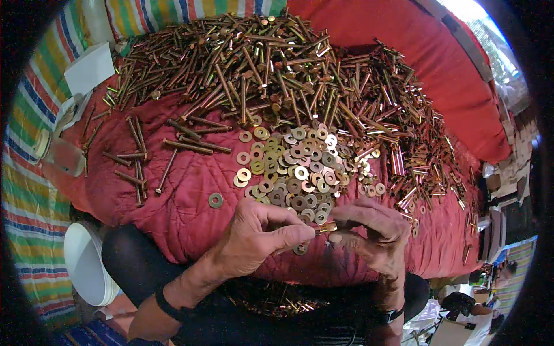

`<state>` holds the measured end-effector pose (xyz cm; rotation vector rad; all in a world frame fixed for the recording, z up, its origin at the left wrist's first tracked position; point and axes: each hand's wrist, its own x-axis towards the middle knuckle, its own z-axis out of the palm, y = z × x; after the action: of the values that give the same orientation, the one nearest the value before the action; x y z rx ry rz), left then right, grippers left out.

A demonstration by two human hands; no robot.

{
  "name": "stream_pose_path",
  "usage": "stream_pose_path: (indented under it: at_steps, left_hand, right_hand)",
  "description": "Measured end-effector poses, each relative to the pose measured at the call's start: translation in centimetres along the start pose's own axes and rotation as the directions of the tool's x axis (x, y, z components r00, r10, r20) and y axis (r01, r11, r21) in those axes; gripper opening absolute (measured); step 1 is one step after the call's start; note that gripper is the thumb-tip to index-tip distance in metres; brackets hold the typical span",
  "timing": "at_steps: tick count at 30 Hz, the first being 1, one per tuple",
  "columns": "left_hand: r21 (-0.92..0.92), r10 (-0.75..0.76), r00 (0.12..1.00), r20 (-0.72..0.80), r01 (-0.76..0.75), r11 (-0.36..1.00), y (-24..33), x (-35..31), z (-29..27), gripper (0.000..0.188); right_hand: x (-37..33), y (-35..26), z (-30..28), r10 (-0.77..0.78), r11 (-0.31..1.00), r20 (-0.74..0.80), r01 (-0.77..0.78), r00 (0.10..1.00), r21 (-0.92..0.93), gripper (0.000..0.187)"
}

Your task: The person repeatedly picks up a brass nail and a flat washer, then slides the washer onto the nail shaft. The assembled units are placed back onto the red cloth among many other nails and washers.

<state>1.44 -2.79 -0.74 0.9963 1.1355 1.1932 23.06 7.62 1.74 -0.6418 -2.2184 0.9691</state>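
My left hand (254,239) pinches one end of a short visible length of golden bolt (328,227) between thumb and forefinger. At the bolt's other end, the curled fingers and thumb of my right hand (375,230) close on it, hiding much of that end. Just beyond my hands lies a loose pile of flat round washers (300,173), golden and grey. A single grey washer (215,200) rests apart from them, left of the pile. Several long bolts (187,145) are scattered on the red quilted cloth (190,222) farther left.
A large heap of long bolts (242,63) covers the far side and extends right. At the left stand a white box (89,69), a clear jar (63,155) and a white bucket (86,265). More metal pieces (283,300) lie below my hands. A striped sheet (34,202) borders the left.
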Motion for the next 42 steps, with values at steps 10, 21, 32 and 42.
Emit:
stream_pose_path:
  at_steps: [10,21,32,42]
  left_hand:
    - [-0.015,-0.062,0.998,0.019,0.062,0.998,-0.2,0.0,-0.1,0.022]
    - [-0.109,-0.093,0.995,0.024,0.095,0.989,0.2,0.0,0.1,0.023]
    - [0.92,0.618,0.786,-0.014,-0.232,0.315,0.8,1.8,-5.0,0.014]
    - [0.924,0.752,0.626,-0.207,0.377,-0.06,-1.6,3.8,-11.0,0.027]
  right_hand:
    - [-0.3,-1.2,-0.8,0.232,0.972,0.039,-0.234,0.972,0.036,0.033]
    - [-0.7,-0.9,0.2,0.072,0.996,0.075,-0.067,0.995,-0.062,0.023]
    - [3.2,7.9,-5.4,0.124,0.952,-0.349,-0.211,0.929,-0.223,0.02]
    - [6.9,13.0,-5.0,-0.178,0.744,-0.06,0.095,0.982,-0.661,0.041]
